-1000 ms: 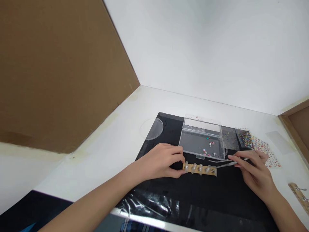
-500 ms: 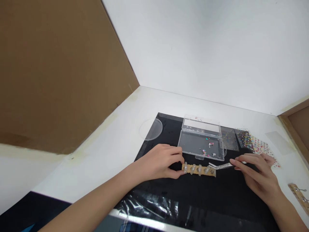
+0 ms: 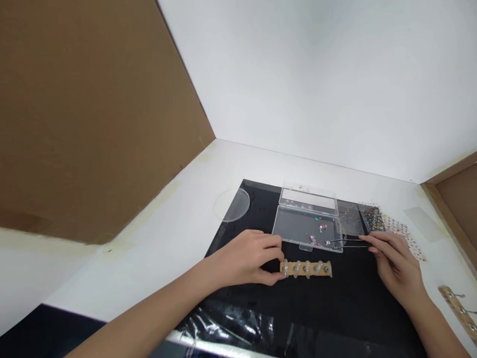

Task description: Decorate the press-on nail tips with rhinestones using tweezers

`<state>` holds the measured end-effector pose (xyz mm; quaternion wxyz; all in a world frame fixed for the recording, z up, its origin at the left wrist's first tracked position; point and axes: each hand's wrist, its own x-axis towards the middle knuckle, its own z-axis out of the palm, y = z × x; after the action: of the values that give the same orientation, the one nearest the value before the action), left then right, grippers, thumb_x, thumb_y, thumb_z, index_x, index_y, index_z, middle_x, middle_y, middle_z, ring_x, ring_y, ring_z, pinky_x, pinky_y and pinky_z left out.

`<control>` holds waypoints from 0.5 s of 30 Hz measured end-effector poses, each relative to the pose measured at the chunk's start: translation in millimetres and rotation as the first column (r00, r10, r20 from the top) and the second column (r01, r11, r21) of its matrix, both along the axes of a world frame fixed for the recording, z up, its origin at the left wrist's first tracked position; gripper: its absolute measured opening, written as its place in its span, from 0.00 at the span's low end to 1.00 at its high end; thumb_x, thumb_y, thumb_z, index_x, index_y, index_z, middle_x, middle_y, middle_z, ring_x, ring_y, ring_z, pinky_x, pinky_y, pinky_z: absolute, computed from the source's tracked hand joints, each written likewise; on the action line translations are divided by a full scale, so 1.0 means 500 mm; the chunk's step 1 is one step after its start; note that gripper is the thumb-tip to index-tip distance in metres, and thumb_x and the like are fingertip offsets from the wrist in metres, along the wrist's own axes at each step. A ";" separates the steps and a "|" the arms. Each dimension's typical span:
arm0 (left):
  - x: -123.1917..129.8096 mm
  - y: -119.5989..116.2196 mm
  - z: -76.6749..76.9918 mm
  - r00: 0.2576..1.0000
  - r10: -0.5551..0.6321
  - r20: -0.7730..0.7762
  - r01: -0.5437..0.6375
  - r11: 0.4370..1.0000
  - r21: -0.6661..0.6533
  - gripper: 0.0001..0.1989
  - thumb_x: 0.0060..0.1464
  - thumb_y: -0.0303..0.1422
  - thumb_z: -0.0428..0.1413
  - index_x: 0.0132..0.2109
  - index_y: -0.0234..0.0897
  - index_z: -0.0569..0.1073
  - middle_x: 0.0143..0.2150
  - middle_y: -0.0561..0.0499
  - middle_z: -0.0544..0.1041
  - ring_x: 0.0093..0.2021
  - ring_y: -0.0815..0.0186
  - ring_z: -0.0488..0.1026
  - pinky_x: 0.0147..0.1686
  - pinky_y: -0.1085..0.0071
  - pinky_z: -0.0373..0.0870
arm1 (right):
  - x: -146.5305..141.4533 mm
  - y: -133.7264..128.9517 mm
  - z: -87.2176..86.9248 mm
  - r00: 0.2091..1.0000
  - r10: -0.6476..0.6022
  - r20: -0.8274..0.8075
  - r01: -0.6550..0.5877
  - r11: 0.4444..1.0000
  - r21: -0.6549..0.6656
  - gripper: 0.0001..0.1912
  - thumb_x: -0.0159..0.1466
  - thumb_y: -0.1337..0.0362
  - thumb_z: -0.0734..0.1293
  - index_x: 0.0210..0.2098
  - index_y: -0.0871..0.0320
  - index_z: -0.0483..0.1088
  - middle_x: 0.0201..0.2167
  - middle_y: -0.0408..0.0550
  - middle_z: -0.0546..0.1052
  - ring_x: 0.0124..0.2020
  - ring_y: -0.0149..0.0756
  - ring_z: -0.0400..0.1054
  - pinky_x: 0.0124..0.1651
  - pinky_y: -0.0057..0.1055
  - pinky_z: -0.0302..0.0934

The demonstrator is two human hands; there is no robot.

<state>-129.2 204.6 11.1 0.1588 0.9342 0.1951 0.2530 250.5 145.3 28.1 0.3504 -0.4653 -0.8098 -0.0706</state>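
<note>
My left hand (image 3: 261, 257) pinches the left end of a narrow tan strip (image 3: 312, 269) lying on the black mat. Across that strip sit several clear, slanted nail-tip-like pieces (image 3: 307, 269) with metal studs between them. Between the fingers of my right hand (image 3: 395, 263) is a pair of tweezers (image 3: 350, 243), its prongs apart. The tweezer tips reach over the near right corner of an open clear plastic case (image 3: 294, 223), beside small silvery bits. Pink, white and teal decorations (image 3: 322, 226) lie scattered in the case; whether the tips touch any piece I cannot tell.
A clear round lid (image 3: 237, 205) lies at the left edge of the black mat (image 3: 335, 308). Sticker sheets with colourful dots (image 3: 398, 228) lie right of the case. A wooden strip with metal pegs (image 3: 460, 311) is at far right. Brown board and white walls enclose the table.
My right hand has moved the tweezers from above the right end of the strip up to the case, and their prongs have spread. My left hand keeps its pinch on the strip.
</note>
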 end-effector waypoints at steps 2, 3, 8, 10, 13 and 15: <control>-0.001 0.000 -0.001 1.000 0.003 0.004 -0.003 1.000 0.010 0.08 0.65 0.40 0.63 0.41 0.40 0.78 0.36 0.57 0.78 0.28 0.69 0.72 0.31 0.69 0.66 | 0.008 0.006 -0.010 0.999 -0.033 -0.005 0.033 0.999 0.003 0.14 0.73 0.70 0.66 0.51 0.48 0.79 0.42 0.48 0.81 0.43 0.39 0.75 0.49 0.38 0.65; -0.001 0.000 -0.001 1.000 0.004 0.007 -0.004 1.000 0.014 0.08 0.65 0.39 0.63 0.40 0.40 0.78 0.36 0.57 0.78 0.28 0.69 0.72 0.31 0.69 0.66 | 0.012 0.009 -0.014 0.999 -0.051 -0.009 0.051 0.999 0.002 0.12 0.74 0.69 0.65 0.49 0.48 0.79 0.41 0.47 0.81 0.42 0.40 0.76 0.48 0.39 0.66; -0.002 0.004 -0.003 1.000 0.014 0.016 -0.014 1.000 0.013 0.07 0.62 0.37 0.65 0.42 0.41 0.78 0.37 0.57 0.79 0.28 0.69 0.73 0.31 0.70 0.66 | 0.026 0.020 -0.031 0.990 -0.132 -0.052 0.132 0.991 -0.003 0.10 0.75 0.64 0.64 0.43 0.50 0.78 0.38 0.47 0.81 0.39 0.40 0.76 0.46 0.40 0.67; -0.002 0.006 -0.004 1.000 0.016 0.011 -0.016 1.000 0.002 0.06 0.62 0.37 0.65 0.42 0.41 0.78 0.38 0.57 0.80 0.29 0.69 0.74 0.32 0.70 0.66 | 0.028 0.023 -0.038 0.986 -0.155 -0.061 0.155 0.988 -0.004 0.11 0.76 0.63 0.63 0.43 0.50 0.78 0.38 0.47 0.81 0.39 0.41 0.77 0.46 0.40 0.67; -0.001 0.007 -0.003 1.000 0.017 -0.001 -0.017 1.000 -0.017 0.05 0.62 0.36 0.65 0.42 0.42 0.79 0.37 0.57 0.80 0.29 0.69 0.75 0.32 0.71 0.66 | 0.030 0.027 -0.047 0.982 -0.178 -0.058 0.179 0.984 0.010 0.11 0.76 0.62 0.62 0.43 0.50 0.78 0.39 0.48 0.82 0.41 0.42 0.78 0.47 0.40 0.68; -0.001 0.008 -0.003 1.000 0.021 -0.005 -0.022 1.000 -0.020 0.04 0.62 0.36 0.64 0.42 0.42 0.79 0.37 0.57 0.79 0.29 0.69 0.75 0.32 0.71 0.65 | 0.029 0.030 -0.052 0.981 -0.187 -0.045 0.188 0.982 0.024 0.12 0.77 0.62 0.61 0.44 0.51 0.77 0.40 0.49 0.82 0.42 0.42 0.78 0.47 0.40 0.69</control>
<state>-129.8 208.4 9.5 0.1652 0.9309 0.2081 0.2506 265.3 160.0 2.4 0.3657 -0.5358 -0.7538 -0.1047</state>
